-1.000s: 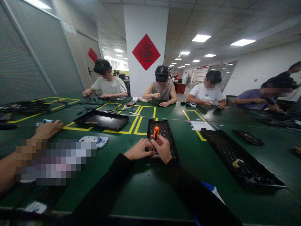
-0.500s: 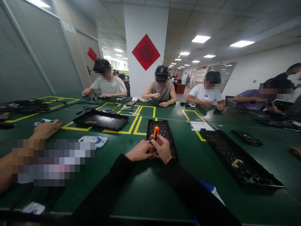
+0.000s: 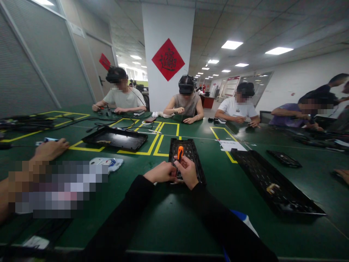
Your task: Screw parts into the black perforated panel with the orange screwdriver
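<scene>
A screwdriver with an orange and black handle [image 3: 180, 153] stands nearly upright, pinched in the fingers of my right hand [image 3: 190, 174]. Under it lies a black plastic frame [image 3: 196, 160] with many small light pieces inside, on the green table. My left hand [image 3: 162, 171] is closed over the frame's near left part, fingertips pressed together close to the screwdriver's lower end. What those fingers grip, if anything, is hidden. The screwdriver's tip cannot be made out between my hands.
To the right lies a long black tray [image 3: 261, 174] with small parts, beside a white paper sheet [image 3: 230, 145]. A shallow black tray [image 3: 120, 139] sits at left. Another person's hand [image 3: 51, 151] rests farther left, near a phone-like case [image 3: 114, 164]. Several people sit opposite.
The whole view has shifted slightly. My hands stay over the black frame, with the screwdriver still upright in my right hand.
</scene>
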`<state>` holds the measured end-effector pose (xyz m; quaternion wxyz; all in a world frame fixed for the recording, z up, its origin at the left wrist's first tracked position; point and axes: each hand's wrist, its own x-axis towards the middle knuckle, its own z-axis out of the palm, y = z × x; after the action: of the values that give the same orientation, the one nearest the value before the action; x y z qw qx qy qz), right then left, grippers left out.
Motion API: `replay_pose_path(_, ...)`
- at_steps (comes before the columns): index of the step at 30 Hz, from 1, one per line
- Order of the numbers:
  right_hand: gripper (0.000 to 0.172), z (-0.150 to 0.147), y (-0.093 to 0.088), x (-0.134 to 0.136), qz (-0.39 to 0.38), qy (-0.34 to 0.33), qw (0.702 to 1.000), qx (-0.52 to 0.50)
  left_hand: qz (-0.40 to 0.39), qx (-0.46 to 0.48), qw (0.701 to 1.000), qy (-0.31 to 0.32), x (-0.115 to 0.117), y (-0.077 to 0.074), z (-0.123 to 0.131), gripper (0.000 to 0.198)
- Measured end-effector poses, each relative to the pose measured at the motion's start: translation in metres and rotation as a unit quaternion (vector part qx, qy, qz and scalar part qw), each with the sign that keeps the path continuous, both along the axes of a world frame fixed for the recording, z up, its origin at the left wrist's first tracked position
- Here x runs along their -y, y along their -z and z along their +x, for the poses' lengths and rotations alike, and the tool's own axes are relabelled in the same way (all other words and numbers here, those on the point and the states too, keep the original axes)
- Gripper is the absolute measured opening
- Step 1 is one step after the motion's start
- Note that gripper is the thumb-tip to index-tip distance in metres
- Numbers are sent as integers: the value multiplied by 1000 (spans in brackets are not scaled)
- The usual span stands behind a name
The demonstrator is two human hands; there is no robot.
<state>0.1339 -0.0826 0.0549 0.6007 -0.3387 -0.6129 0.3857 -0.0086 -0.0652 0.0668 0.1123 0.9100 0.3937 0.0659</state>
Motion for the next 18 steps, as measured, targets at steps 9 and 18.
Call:
replay_pose_path(9,24,2,-2,2,0,-1,1000,-11,-84,-99,989,-77,1,-25,19,33)
replay_pose_path(18,27,2,-3,2,-18,7,1000,-23,-98,-142,978,-112,4,-36,37,30)
